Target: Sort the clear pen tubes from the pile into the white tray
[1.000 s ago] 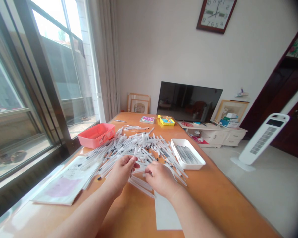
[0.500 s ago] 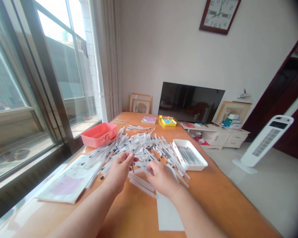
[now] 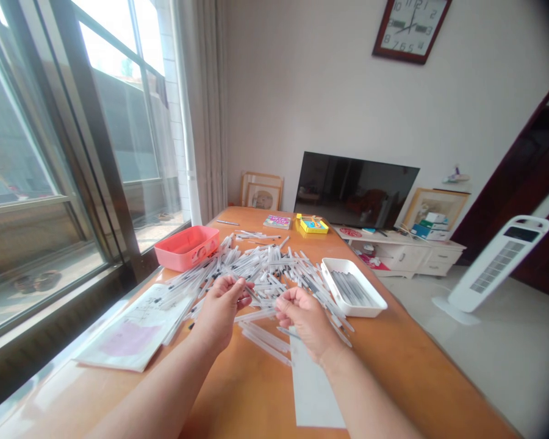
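Orange table (image 3: 384,360) strewn with pens (image 3: 265,268) by a window (image 3: 114,122).

on my feed, clear plastic pens (image 3: 265,268) lie glossy and smooth across a varnished wooden table (image 3: 407,360) with a high shine. nearby, a white plastic tray (image 3: 343,263) looks smooth, a coral plastic box (image 3: 183,257) shows a soft sheen, and a white paper sheet (image 3: 313,384) looks matt. the dark metal window frame (image 3: 94,140) looks smooth.
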Action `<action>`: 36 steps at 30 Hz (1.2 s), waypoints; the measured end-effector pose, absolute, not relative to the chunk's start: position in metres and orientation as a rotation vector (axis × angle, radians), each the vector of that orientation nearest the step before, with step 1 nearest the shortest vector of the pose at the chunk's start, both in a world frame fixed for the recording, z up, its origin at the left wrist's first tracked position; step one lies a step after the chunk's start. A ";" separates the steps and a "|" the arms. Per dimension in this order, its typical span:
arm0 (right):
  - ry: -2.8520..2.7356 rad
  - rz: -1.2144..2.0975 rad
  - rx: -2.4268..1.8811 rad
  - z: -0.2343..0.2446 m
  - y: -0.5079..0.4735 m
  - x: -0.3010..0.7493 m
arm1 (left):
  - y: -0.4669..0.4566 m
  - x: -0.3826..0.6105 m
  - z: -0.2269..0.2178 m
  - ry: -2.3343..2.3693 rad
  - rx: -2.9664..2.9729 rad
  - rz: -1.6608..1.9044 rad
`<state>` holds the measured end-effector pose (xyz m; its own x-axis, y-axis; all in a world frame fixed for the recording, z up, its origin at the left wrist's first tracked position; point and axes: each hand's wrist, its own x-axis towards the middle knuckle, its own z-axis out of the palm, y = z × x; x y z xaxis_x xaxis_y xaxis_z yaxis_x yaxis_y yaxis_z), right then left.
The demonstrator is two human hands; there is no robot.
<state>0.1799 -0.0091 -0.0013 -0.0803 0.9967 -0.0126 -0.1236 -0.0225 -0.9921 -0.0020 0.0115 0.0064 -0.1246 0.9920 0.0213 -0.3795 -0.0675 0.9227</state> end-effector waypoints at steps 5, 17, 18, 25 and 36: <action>-0.936 1.516 -0.991 -0.002 -0.007 0.184 | 0.010 -0.001 0.009 0.923 0.777 1.487; -0.945 1.659 -0.998 0.002 -0.013 0.178 | 0.008 0.004 0.009 0.822 0.708 1.487; -0.945 1.670 -0.990 0.002 -0.013 0.178 | 0.008 0.004 0.008 0.819 0.710 1.487; -0.943 1.690 -0.954 0.004 -0.016 0.177 | 0.008 0.005 0.004 0.819 0.730 1.460; -0.935 1.703 -0.932 -0.001 -0.014 0.178 | 0.003 0.007 0.006 0.814 0.768 1.383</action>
